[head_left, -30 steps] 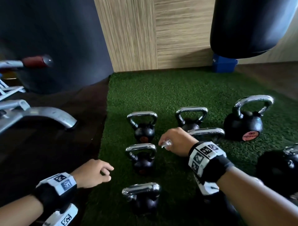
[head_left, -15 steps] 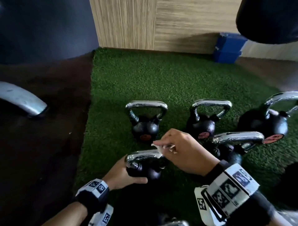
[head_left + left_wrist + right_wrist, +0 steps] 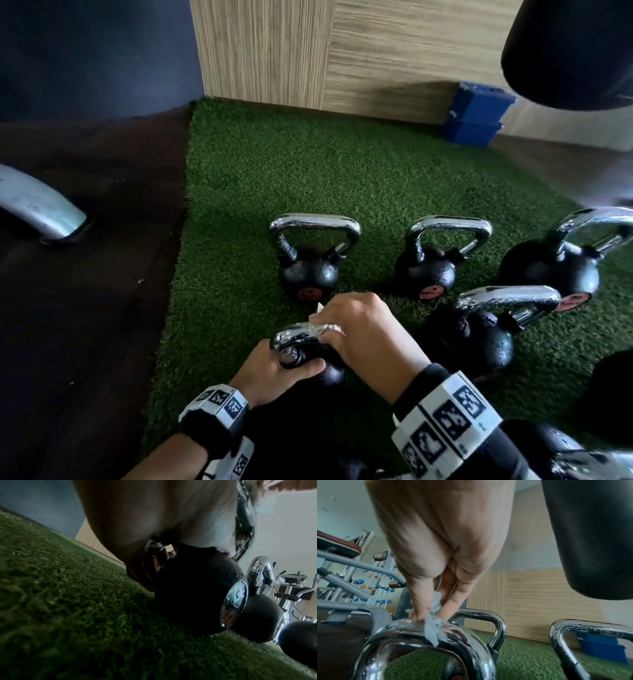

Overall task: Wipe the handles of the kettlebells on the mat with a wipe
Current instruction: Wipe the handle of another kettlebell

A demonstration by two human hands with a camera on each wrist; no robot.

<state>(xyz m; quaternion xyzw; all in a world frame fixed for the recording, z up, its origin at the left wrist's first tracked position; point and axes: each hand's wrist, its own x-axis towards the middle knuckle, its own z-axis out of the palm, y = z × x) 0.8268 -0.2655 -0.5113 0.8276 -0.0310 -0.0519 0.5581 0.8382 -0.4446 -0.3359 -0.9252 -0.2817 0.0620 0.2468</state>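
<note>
Several black kettlebells with chrome handles stand on the green mat (image 3: 308, 178). My left hand (image 3: 274, 370) grips the body of the nearest small kettlebell (image 3: 330, 375), just under its handle (image 3: 291, 337); the left wrist view has that dark ball (image 3: 188, 595) below my palm. My right hand (image 3: 363, 329) pinches a crumpled white wipe (image 3: 322, 328) and presses it on the top of that handle. The right wrist view has the wipe (image 3: 433, 626) between thumb and fingers on the wet chrome bar (image 3: 412, 630).
Two kettlebells (image 3: 310, 270) (image 3: 428, 270) stand in the row behind, a larger one (image 3: 561, 270) at the right, another (image 3: 479, 335) beside my right hand. A black punching bag (image 3: 575, 51) hangs upper right. Blue boxes (image 3: 476, 113) sit by the wooden wall. A grey machine foot (image 3: 37, 209) rests on dark floor at the left.
My left hand came in from the dark floor and took hold of the near kettlebell. My right hand brought the wipe down onto its handle. The view moved closer.
</note>
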